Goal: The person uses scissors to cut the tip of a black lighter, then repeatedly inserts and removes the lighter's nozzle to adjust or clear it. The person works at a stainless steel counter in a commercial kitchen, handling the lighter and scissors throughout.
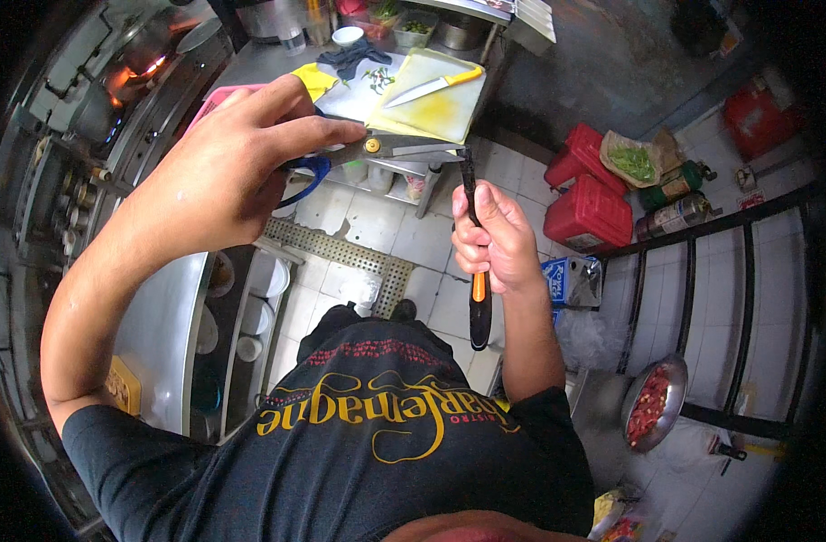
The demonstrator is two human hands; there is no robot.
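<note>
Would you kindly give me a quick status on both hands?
Left hand grips blue-handled scissors, blades shut. Right hand holds black-and-orange sharpening rod upright, tip at blades. Nothing between them.

We stood in a working restaurant kitchen, with a lit gas stove (128,77), steel counters (160,325), a cutting board (435,104), and a tiled floor (386,226).

Steel counter (277,63), cutting board (435,99), knife (431,88)

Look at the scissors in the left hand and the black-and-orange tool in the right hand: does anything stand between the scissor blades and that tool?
Nothing visible does. The scissors in the left hand reach to the top end of the black-and-orange tool in the right hand.
</note>
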